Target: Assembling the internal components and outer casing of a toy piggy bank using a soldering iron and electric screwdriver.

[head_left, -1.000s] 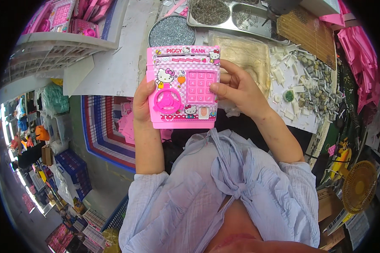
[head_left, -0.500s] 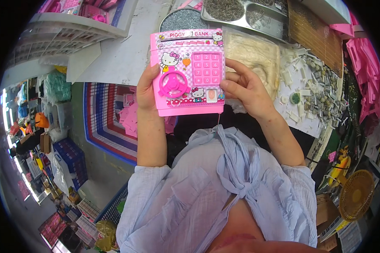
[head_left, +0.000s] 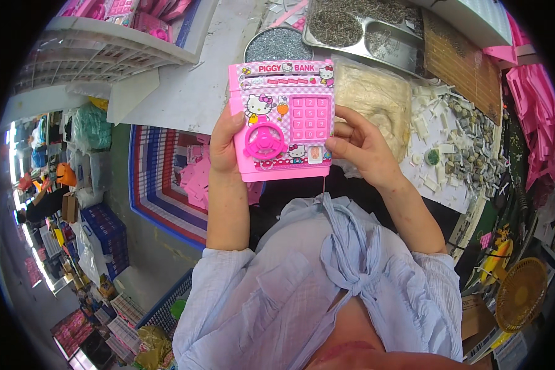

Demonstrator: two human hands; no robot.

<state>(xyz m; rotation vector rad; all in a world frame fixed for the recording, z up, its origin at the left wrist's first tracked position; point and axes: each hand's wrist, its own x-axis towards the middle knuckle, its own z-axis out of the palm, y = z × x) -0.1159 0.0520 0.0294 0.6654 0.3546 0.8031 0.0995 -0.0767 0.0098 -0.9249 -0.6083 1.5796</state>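
Note:
Between both hands I hold a pink toy money box (head_left: 285,171) with a keypad, a round pink dial and cartoon cat pictures on its front. Its front faces up toward me. My left hand (head_left: 227,145) wraps round the left side, the thumb lying along the edge. At the right side, my right hand (head_left: 370,148) grips the edge beside the keypad with bent fingers, its fingertips partly hidden behind the box. A thin cord or wire hangs below the box's lower right corner.
Beyond the box are a round tin of small metal parts (head_left: 277,46) and a steel tray of screws (head_left: 376,40). A yellowish plastic-wrapped slab (head_left: 373,102) and scattered small parts (head_left: 456,148) cover the right side. A striped bin (head_left: 160,179) of pink pieces stands lower left.
The whole view has shifted, so the box and the table things sit slightly lower and farther right. Both hands keep their grip; the box looks turned a little, showing more of its left side.

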